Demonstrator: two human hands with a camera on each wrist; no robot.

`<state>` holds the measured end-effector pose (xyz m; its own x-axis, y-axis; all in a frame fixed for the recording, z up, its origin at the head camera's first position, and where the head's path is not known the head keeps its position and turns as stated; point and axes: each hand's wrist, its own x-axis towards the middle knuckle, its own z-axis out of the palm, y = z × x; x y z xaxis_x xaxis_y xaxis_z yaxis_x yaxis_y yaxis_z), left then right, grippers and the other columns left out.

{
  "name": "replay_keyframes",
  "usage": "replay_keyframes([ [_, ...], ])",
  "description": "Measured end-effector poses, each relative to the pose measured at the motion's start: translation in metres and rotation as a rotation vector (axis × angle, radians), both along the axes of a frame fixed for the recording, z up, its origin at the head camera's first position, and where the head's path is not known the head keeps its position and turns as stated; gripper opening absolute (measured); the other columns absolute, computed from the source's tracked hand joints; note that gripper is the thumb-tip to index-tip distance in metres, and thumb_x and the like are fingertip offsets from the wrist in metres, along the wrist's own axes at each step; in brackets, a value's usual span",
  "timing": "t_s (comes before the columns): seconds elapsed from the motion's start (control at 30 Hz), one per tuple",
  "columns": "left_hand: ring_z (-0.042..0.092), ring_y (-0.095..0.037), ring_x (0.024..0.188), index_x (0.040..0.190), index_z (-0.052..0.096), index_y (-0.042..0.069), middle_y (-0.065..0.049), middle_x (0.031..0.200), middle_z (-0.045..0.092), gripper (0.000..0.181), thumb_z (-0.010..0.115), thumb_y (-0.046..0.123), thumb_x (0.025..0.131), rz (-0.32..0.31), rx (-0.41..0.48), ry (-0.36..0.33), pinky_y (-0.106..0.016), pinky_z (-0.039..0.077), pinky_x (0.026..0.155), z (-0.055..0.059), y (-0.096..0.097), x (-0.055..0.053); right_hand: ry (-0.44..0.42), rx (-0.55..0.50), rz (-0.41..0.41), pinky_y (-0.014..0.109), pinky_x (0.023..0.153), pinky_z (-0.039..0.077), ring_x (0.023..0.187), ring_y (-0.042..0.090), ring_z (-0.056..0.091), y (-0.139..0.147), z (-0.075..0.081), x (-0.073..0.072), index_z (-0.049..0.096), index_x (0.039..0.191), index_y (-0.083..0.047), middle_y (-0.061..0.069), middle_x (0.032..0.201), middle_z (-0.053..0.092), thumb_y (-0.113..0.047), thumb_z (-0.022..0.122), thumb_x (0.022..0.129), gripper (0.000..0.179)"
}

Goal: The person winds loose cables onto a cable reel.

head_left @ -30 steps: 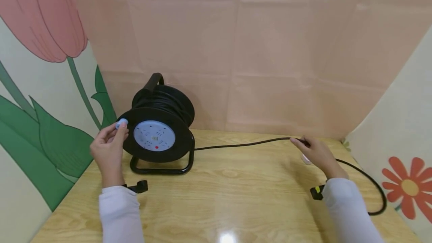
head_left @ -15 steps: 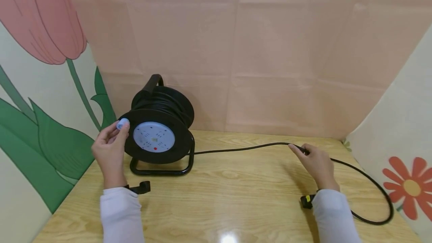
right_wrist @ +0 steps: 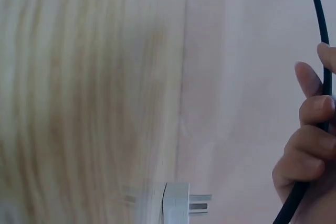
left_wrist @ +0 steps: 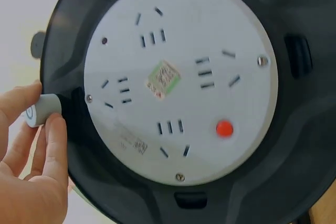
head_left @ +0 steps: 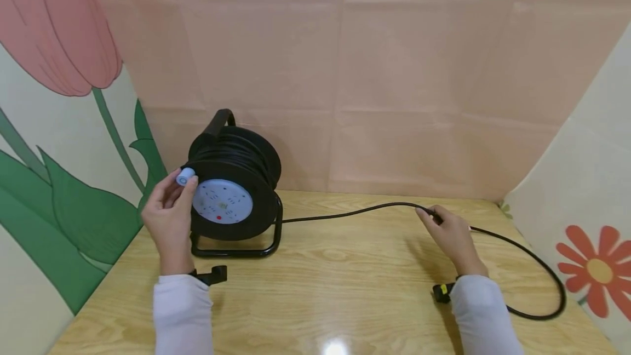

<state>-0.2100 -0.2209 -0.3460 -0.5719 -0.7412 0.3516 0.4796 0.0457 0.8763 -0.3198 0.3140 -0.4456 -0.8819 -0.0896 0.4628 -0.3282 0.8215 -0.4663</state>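
A black cable reel stands on its tubular frame at the left of the table, black cable wound round its drum. Thumb and fingers of my left hand pinch the pale blue-grey crank knob at the left rim of the front disc. The socket panel, with slots and a red button, faces that hand. From the reel, the cable runs right to my right hand, whose fingers curl round it. In the right wrist view a white plug shows its metal prongs near the bottom edge.
Beyond the right hand the cable loops near the table's right edge. A pink sheet hangs behind the wooden table. Flower-painted panels flank both sides. Each wrist wears a small black camera mount.
The front disc has turned slightly clockwise, and the left hand has moved up and to the right with the knob. My right hand, gripping the cable, has come left towards the reel.
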Motion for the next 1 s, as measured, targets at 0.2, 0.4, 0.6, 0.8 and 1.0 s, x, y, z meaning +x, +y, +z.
replay_keyframes([
  [0.2, 0.064, -0.018, 0.102, 0.122, 0.073, 0.008, -0.005, 0.113, 0.061, 0.040, 0.083, 0.016, 0.084, -0.043, -0.057, 0.014, -0.018, 0.051, 0.089, 0.002, 0.009, 0.000, -0.018, -0.014, -0.033, 0.031, 0.048, 0.031, 0.048, 0.018, 0.037, -0.005, 0.000, 0.000, 0.064, 0.086, -0.012, 0.002, 0.057, 0.043, -0.051, 0.059, 0.098, 0.041],
  [0.4, 0.061, -0.017, 0.110, 0.124, 0.072, 0.009, 0.000, 0.117, 0.055, 0.037, 0.078, 0.016, 0.089, -0.039, -0.159, 0.012, -0.022, 0.048, 0.097, 0.003, 0.016, -0.001, -0.096, -0.032, 0.041, 0.033, 0.055, 0.042, 0.062, 0.022, 0.051, -0.009, 0.000, -0.002, 0.066, 0.112, -0.004, 0.010, 0.081, 0.062, -0.046, 0.050, 0.104, 0.045],
  [0.6, 0.062, -0.013, 0.109, 0.123, 0.072, 0.008, 0.002, 0.116, 0.057, 0.033, 0.076, 0.012, 0.091, -0.014, -0.282, 0.075, -0.024, 0.048, 0.098, 0.003, 0.021, -0.003, -0.106, -0.002, 0.025, 0.036, 0.056, 0.044, 0.064, 0.022, 0.054, -0.012, 0.003, 0.000, 0.067, 0.117, -0.008, 0.012, 0.090, 0.068, -0.050, 0.050, 0.103, 0.048],
  [0.8, 0.062, -0.016, 0.110, 0.120, 0.074, 0.008, -0.006, 0.119, 0.061, 0.030, 0.076, 0.010, 0.091, 0.029, -0.418, 0.094, -0.023, 0.050, 0.095, 0.004, 0.028, -0.003, -0.109, 0.034, -0.006, 0.035, 0.054, 0.040, 0.061, 0.020, 0.050, -0.017, 0.004, 0.002, 0.069, 0.112, -0.010, 0.008, 0.084, 0.066, -0.054, 0.050, 0.102, 0.049],
  [1.0, 0.064, -0.024, 0.108, 0.118, 0.075, 0.007, -0.007, 0.112, 0.063, 0.029, 0.077, 0.011, 0.090, 0.025, -0.465, 0.112, -0.024, 0.051, 0.093, 0.004, 0.033, -0.004, -0.114, -0.018, 0.057, 0.037, 0.062, 0.044, 0.072, 0.023, 0.053, -0.022, 0.006, 0.002, 0.064, 0.117, -0.007, 0.012, 0.094, 0.066, -0.045, 0.045, 0.106, 0.044],
])
